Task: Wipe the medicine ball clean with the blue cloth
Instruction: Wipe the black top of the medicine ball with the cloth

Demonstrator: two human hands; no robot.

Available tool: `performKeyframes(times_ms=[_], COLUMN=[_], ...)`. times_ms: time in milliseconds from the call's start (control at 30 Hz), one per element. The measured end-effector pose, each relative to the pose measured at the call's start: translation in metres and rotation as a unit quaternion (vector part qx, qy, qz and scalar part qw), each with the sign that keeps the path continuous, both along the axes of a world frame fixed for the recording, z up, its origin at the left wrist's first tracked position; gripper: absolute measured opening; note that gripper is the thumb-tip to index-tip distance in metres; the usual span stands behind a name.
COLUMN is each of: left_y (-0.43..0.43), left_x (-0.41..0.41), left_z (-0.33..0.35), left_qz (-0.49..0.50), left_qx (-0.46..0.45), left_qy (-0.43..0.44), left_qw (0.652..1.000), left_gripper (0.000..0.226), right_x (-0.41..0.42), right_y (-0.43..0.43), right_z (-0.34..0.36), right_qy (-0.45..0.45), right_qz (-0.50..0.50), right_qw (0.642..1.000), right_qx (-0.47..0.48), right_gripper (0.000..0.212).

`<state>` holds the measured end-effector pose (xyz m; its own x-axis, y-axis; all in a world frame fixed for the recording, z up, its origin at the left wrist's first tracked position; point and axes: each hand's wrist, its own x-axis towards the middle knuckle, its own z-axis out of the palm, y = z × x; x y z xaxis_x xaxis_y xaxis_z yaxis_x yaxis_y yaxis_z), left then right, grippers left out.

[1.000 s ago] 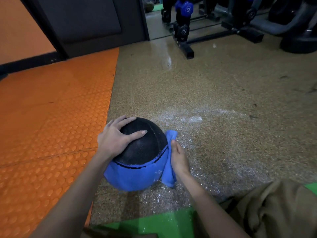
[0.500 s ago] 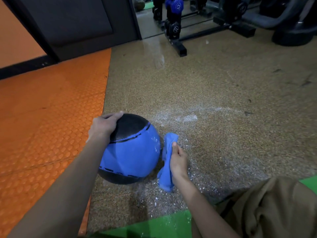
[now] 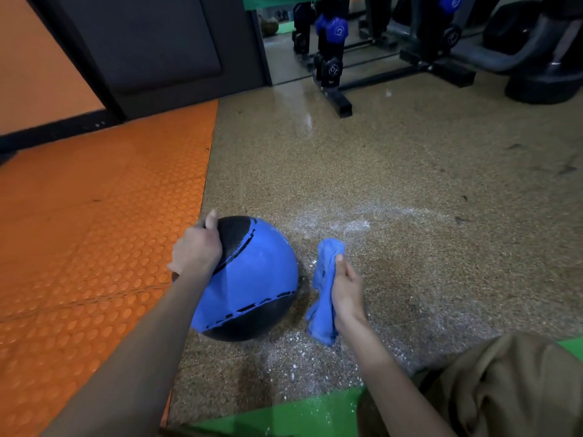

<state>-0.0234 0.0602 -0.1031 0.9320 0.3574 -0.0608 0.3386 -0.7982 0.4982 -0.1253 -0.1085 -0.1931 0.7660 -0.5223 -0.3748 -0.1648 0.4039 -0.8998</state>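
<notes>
One medicine ball [image 3: 255,279] on speckled floor [image 3: 394,171]

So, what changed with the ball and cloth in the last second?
The left hand turned the medicine ball, bringing its blue band on top, and shifted to its upper left side. The blue cloth came off the ball. The right hand still grips the cloth.

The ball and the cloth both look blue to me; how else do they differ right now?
The medicine ball is round and blue with black panels; the blue cloth is one plain blue, crumpled and limp. The ball is far bigger than the bunched cloth. The ball sits on the speckled floor, held by the left hand; the cloth is gripped in the right hand, apart from the ball. Both share a similar blue.
</notes>
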Motion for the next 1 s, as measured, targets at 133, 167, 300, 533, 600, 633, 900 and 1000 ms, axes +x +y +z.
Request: performKeyframes(times_ms=[133,167,300,533,600,633,900,1000], left_y=[0.006,0.007,0.010,0.033,0.040,0.042,0.035,0.036], left_x=[-0.009,-0.010,-0.024,-0.035,-0.035,-0.035,-0.059,-0.065], left_z=[0.002,0.002,0.010,0.025,0.028,0.027,-0.003,-0.003], left_qz=[-0.069,-0.080,-0.089,-0.099,-0.076,-0.065,-0.087,-0.081], left_qx=[0.079,0.091,0.125,0.175,0.139,0.112,0.002,-0.002], left_qy=[0.007,0.010,0.039,0.097,0.122,0.127,0.059,0.046], left_qw=[0.994,0.993,0.987,0.975,0.980,0.983,0.995,0.996], left_gripper=[0.055,0.054,0.058,0.067,0.075,0.079,0.051,0.051], right_x=[-0.007,-0.008,-0.014,-0.022,-0.022,-0.023,-0.021,-0.021], right_y=[0.000,0.000,0.002,0.004,0.005,0.005,0.006,0.013], right_z=[0.009,0.010,0.015,0.019,0.019,0.020,0.007,-0.003], right_qy=[-0.013,-0.015,-0.023,-0.043,-0.045,-0.046,-0.026,0.008], right_qz=[0.008,0.011,0.028,0.037,0.038,0.041,0.044,0.059], right_qw=[1.000,1.000,0.999,0.995,0.995,0.995,0.994,0.991], right_qx=[-0.009,-0.011,-0.034,-0.076,-0.079,-0.080,-0.098,-0.123], right_gripper=[0.032,0.033,0.042,0.033,0.033,0.032,0.037,0.036])
